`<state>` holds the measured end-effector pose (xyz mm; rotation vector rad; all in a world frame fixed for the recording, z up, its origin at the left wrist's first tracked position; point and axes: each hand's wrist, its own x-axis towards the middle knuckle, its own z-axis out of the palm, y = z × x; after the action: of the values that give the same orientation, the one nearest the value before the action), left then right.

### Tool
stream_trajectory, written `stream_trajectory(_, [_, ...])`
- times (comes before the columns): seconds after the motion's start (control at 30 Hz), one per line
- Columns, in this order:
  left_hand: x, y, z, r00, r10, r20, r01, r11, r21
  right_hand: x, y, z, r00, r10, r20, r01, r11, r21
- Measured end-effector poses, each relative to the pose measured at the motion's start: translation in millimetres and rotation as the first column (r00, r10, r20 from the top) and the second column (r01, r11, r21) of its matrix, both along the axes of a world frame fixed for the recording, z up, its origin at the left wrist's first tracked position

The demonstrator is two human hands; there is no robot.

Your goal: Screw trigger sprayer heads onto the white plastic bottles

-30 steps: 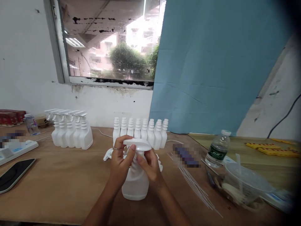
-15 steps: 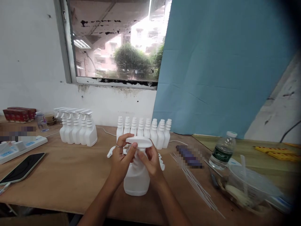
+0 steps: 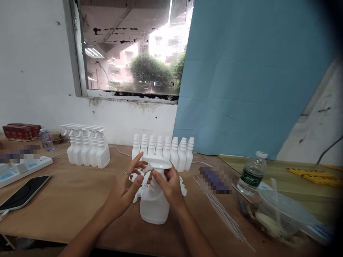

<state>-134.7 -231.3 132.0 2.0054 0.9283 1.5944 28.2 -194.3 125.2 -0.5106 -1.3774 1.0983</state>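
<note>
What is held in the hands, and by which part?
A white spray bottle, standing on the table. The right hand grips its neck under the trigger head; the left hand is open beside it.

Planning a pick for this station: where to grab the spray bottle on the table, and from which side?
Judging by pose, grip the spray bottle at its narrow ribbed neck under the trigger head, from the right, where the right hand sits. It stands upright; the wide head overhangs, blocking a top approach. The left hand is open beside it.
</note>
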Motion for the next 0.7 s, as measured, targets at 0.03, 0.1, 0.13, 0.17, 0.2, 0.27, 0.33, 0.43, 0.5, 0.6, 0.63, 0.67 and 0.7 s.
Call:
stream_trajectory(0.03, [-4.5,-0.5,-1.5,1.000,0.008,-0.002,-0.008,1.000,0.003,1.4,1.6,2.3,0.999,0.054,-0.001,-0.054,0.997,-0.049])
stream_trajectory(0.1, [-12.3,-0.6,-4.3,1.000,0.020,-0.006,-0.020,1.000,-0.008,5.9,3.7,8.6,0.987,0.161,0.022,-0.157,0.978,-0.135])
stream_trajectory(0.13, [-15.3,-0.3,-5.5,1.000,0.025,-0.017,-0.026,0.999,-0.021,8.9,4.2,12.1,0.978,0.205,0.043,-0.195,0.966,-0.169])
stream_trajectory(0.17, [-17.6,0.1,-6.8,0.999,0.029,-0.037,-0.030,0.999,-0.034,12.1,4.5,15.6,0.967,0.246,0.070,-0.228,0.954,-0.195])
stream_trajectory(0.2, [-19.3,0.5,-8.3,0.998,0.031,-0.061,-0.034,0.998,-0.049,15.5,4.7,18.9,0.955,0.279,0.103,-0.253,0.944,-0.214])
stream_trajectory(0.27, [-20.9,1.1,-12.9,0.993,0.024,-0.116,-0.034,0.996,-0.085,21.7,5.4,24.6,0.929,0.325,0.178,-0.278,0.929,-0.245])
stream_trajectory(0.33, [-20.5,1.2,-20.2,0.987,-0.004,-0.161,-0.017,0.991,-0.133,26.0,6.5,28.9,0.899,0.351,0.260,-0.280,0.920,-0.274])
stream_trajectory(0.43, [-17.5,1.9,-35.0,0.976,-0.061,-0.211,0.011,0.973,-0.229,27.5,7.2,32.1,0.865,0.357,0.351,-0.271,0.923,-0.272])
stream_trajectory(0.5, [-14.8,3.4,-45.5,0.971,-0.087,-0.223,0.018,0.955,-0.296,25.8,6.2,31.3,0.877,0.286,0.385,-0.205,0.950,-0.237])
stream_trajectory(0.6, [-11.6,6.9,-59.6,0.968,-0.120,-0.222,0.036,0.937,-0.348,22.2,3.4,27.3,0.910,0.173,0.377,-0.102,0.975,-0.200])
stream_trajectory(0.63, [-11.1,8.2,-63.5,0.965,-0.135,-0.223,0.053,0.938,-0.341,21.2,2.4,26.0,0.918,0.166,0.361,-0.101,0.976,-0.194])
stream_trajectory(0.67, [-10.8,9.5,-66.9,0.962,-0.151,-0.226,0.071,0.942,-0.328,20.3,1.5,25.1,0.923,0.172,0.343,-0.111,0.975,-0.192])
stream_trajectory(0.7, [-10.7,11.0,-69.8,0.960,-0.160,-0.230,0.085,0.948,-0.307,19.5,0.7,24.6,0.929,0.176,0.325,-0.118,0.975,-0.191])
